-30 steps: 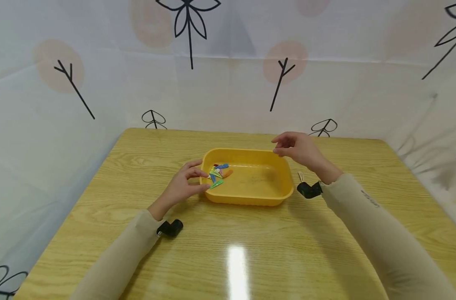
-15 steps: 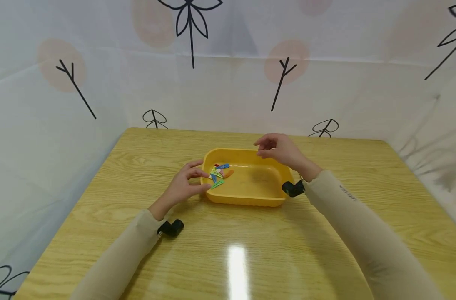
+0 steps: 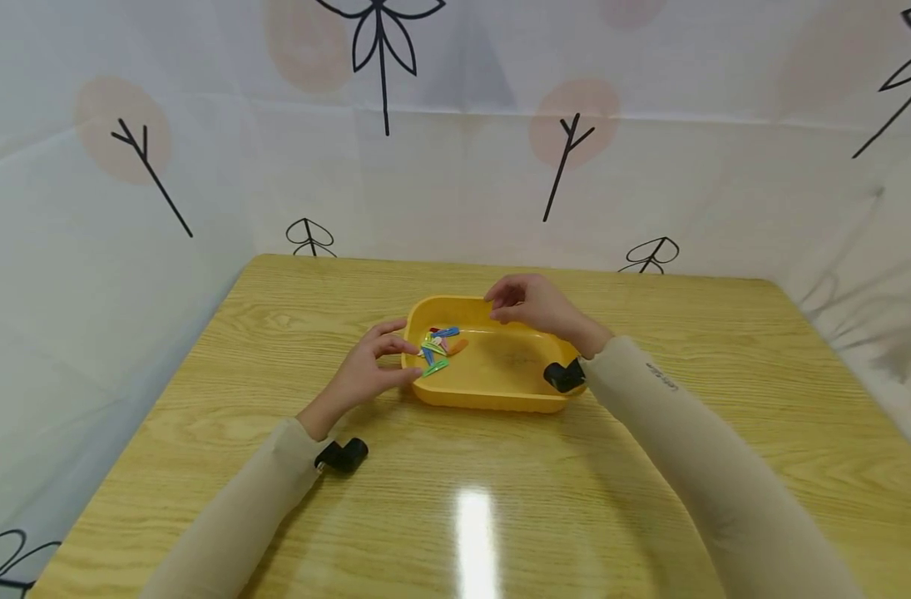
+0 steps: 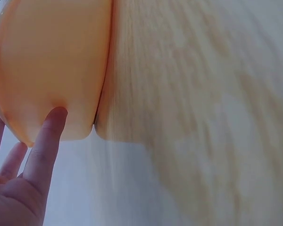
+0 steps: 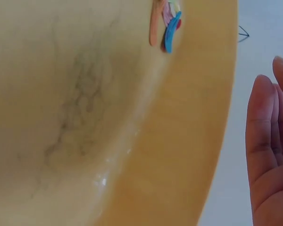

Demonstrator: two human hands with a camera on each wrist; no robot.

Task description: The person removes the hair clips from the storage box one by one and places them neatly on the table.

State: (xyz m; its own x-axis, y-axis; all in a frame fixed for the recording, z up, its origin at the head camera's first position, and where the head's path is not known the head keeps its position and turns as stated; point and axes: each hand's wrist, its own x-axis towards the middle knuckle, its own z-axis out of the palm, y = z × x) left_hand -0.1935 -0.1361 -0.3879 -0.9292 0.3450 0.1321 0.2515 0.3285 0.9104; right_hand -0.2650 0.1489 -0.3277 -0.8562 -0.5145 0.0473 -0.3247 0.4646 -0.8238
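Note:
A yellow plastic basin (image 3: 492, 401) stands on the table, with several small colourful hair clips bunched at its left end. Among them are a green clip (image 3: 435, 367), a blue clip (image 3: 446, 332) and an orange clip (image 3: 457, 346). My left hand (image 3: 363, 370) rests against the basin's left end with spread fingers; in the left wrist view one fingertip (image 4: 58, 114) touches the outer wall. Over the basin's far side hovers my right hand (image 3: 537, 304), thumb apart from the loosely bent fingers. Nothing shows between them in the right wrist view.
The wood-grain table (image 3: 395, 516) extends around the basin on all sides. Behind it hangs a white cloth (image 3: 455, 191) printed with plant drawings. Black wrist cameras (image 3: 340, 456) stick out below both hands.
My right hand has moved left from the basin's far right corner to over its far side. A pale clip on the table at right is now hidden by the arm. My left hand stays put.

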